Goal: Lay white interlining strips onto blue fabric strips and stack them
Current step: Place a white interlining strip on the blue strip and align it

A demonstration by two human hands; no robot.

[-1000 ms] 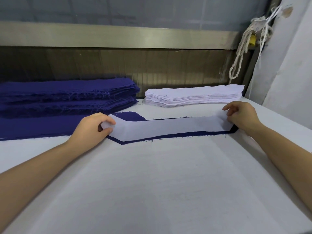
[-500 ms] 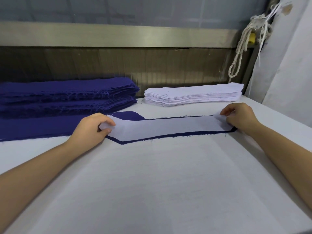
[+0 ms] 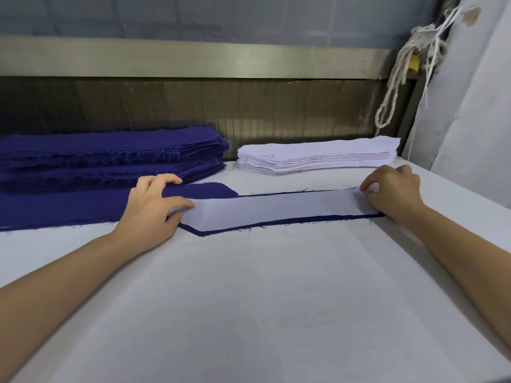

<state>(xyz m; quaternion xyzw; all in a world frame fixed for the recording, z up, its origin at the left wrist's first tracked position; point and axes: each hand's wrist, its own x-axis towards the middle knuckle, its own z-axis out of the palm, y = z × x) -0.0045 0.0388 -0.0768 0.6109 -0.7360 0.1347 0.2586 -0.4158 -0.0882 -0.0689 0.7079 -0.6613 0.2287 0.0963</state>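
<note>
A white interlining strip [image 3: 276, 210] lies along a blue fabric strip [image 3: 276, 224] on the white table; the blue shows as a thin border at its near and far edges. My left hand [image 3: 150, 208] is at the strip's left end, thumb on top of the white strip, the other fingers arched over blue fabric behind it. My right hand [image 3: 394, 193] rests on the right end with curled fingers pinching the white strip there. Both strip ends are hidden under my hands.
A tall stack of blue strips [image 3: 110, 154] sits at the back left, with a flat blue piece [image 3: 60, 207] in front of it. A stack of white interlining strips [image 3: 318, 156] lies at the back right. A rope [image 3: 395, 87] hangs by the right wall.
My left hand's fingers have lifted and spread back over the blue fabric while the thumb stays on the white strip. My right hand has shifted slightly at the right end.
</note>
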